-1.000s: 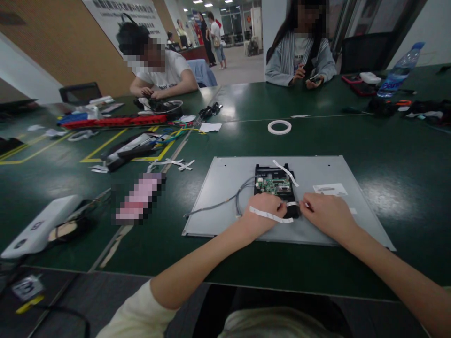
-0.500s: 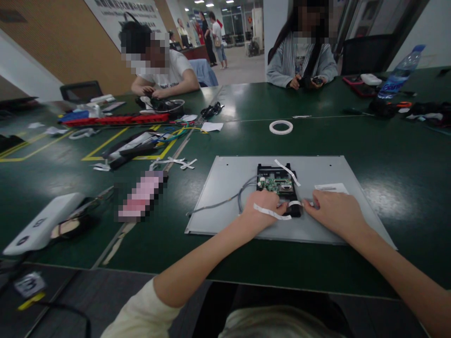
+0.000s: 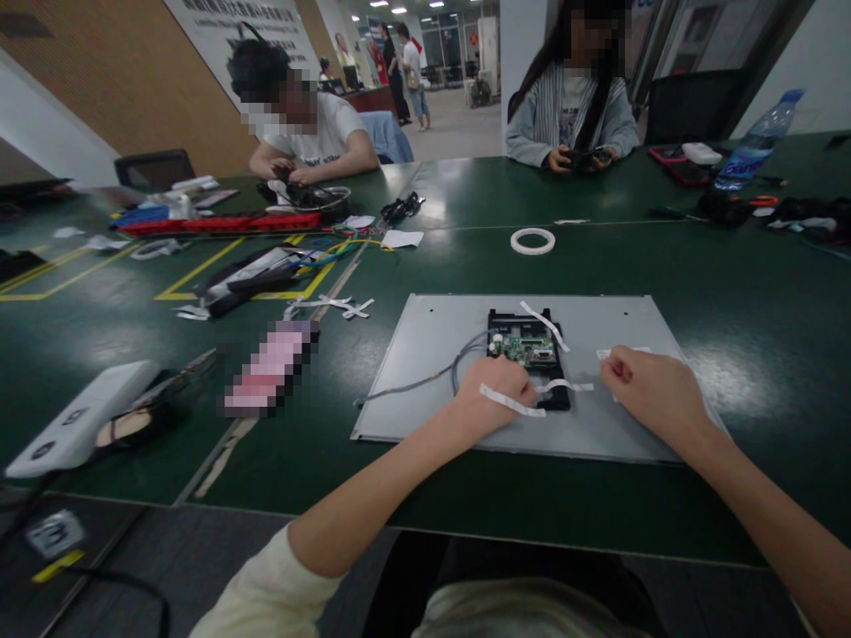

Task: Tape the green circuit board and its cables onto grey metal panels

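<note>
Lying nearest on the green surface (image 3: 432,492): a flat grey panel (image 3: 598,430), carrying a black bracket (image 3: 549,374) near its middle with a green circuit board (image 3: 525,349) in it. A tape strip (image 3: 565,386) runs across the bracket's lower end, right end over the panel. Left hand (image 3: 502,377) at the strip's left end, hiding the bracket's lower left corner; fingers bent under, and from this angle I cannot tell whether they pinch the tape or only press it. Second strip (image 3: 512,401) across the back of that hand. Right hand (image 3: 658,390) just beyond the first strip's right end, apart from it; fingers curled nearly closed, nothing seen in them. It covers part of a white label (image 3: 604,354). Third strip (image 3: 545,324) slants over the bracket's upper right corner; grey cable (image 3: 402,389) crosses the panel's left side.

Left of the panel, well apart: white case (image 3: 76,416), pink-faced device (image 3: 272,368), blurred. Farther: crossed tape scraps (image 3: 355,308), dark bundle (image 3: 249,275) with coloured wires. Beyond the panel: tape roll (image 3: 533,251) flat, paper (image 3: 402,239) to its left, bottle (image 3: 761,142) at far right. Two co-workers (image 3: 319,124) sit opposite.
</note>
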### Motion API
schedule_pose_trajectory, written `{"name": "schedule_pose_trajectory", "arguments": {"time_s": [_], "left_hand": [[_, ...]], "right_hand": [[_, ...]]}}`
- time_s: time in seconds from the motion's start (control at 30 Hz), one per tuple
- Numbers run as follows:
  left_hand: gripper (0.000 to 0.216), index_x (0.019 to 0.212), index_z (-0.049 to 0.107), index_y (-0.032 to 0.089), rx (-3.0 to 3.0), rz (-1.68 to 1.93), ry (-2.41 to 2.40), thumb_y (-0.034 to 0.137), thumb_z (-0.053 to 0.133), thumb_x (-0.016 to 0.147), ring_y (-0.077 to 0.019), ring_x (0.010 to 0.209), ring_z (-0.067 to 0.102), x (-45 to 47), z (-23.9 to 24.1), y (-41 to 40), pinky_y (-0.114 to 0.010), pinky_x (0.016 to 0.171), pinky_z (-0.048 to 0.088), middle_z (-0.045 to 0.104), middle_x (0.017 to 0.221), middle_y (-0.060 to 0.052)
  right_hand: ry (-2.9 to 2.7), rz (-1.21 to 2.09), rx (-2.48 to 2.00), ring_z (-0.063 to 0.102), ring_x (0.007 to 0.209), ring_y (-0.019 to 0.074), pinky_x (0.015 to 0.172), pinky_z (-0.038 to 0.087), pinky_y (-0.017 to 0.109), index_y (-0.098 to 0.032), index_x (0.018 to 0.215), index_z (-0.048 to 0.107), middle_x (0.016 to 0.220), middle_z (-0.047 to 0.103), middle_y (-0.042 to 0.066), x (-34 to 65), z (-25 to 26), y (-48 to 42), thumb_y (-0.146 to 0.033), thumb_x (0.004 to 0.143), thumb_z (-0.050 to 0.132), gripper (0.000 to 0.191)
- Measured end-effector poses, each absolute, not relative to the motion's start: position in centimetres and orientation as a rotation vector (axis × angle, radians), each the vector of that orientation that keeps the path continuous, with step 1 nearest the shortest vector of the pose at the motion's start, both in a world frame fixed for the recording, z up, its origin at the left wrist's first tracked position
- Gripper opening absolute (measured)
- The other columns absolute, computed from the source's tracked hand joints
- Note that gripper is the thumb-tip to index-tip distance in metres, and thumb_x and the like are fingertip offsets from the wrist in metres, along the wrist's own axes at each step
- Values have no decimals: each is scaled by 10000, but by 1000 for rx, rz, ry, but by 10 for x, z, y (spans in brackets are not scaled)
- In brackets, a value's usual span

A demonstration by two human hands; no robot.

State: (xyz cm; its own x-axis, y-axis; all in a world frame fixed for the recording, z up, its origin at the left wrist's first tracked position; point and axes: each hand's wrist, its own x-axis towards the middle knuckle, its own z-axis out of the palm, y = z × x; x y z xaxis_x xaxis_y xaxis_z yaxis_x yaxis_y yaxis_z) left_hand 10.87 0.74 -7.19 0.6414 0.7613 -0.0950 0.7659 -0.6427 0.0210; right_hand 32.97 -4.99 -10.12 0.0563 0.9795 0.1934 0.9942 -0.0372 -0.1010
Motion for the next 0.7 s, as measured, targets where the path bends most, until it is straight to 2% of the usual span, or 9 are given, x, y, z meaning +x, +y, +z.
{"name": "schedule_pose_trajectory", "arguments": {"time_s": [0.1,0.2,0.37,0.47,0.57,0.7], "left_hand": [[329,641,676,132,2786,-44,1286,277,435,812,-200,602,596,109,-71,9,-294,563,405,630,605,-95],[370,633,660,142,2757,107,1281,303,404,846,-166,558,555,106,-72,15,-285,551,369,623,606,-79],[414,679,659,156,2701,376,1347,343,362,898,-138,557,518,99,-70,23,-275,553,320,617,615,-59],[416,690,653,163,2695,436,1386,352,353,910,-130,552,507,95,-68,26,-275,538,282,619,614,-46],[410,690,649,165,2681,464,1433,361,364,910,-126,551,503,92,-66,29,-272,533,265,625,620,-42],[421,693,648,162,2672,467,1499,361,351,915,-124,548,503,89,-65,31,-271,534,262,635,635,-47]], "right_hand": [[-1981,-4,-1911,486,558,124,536,269,252,-192,720,542,628,559,-3,328,-101,-50,-358,880,441,252],[-2005,101,-1656,518,645,126,599,344,242,-182,831,580,751,595,23,318,-95,-51,-327,901,416,229],[-2037,387,-1404,550,746,135,616,378,232,-191,970,610,914,624,48,290,-75,-44,-342,928,397,265],[-2031,563,-1334,553,721,129,638,373,241,-183,853,628,812,627,27,272,-66,-34,-368,941,376,324],[-1973,777,-1299,506,559,104,557,337,233,-167,678,601,603,566,-2,255,-66,-27,-408,940,365,426],[-1858,1042,-1232,476,503,87,505,321,213,-158,674,619,573,569,-8,241,-75,-29,-442,895,454,396]]}}
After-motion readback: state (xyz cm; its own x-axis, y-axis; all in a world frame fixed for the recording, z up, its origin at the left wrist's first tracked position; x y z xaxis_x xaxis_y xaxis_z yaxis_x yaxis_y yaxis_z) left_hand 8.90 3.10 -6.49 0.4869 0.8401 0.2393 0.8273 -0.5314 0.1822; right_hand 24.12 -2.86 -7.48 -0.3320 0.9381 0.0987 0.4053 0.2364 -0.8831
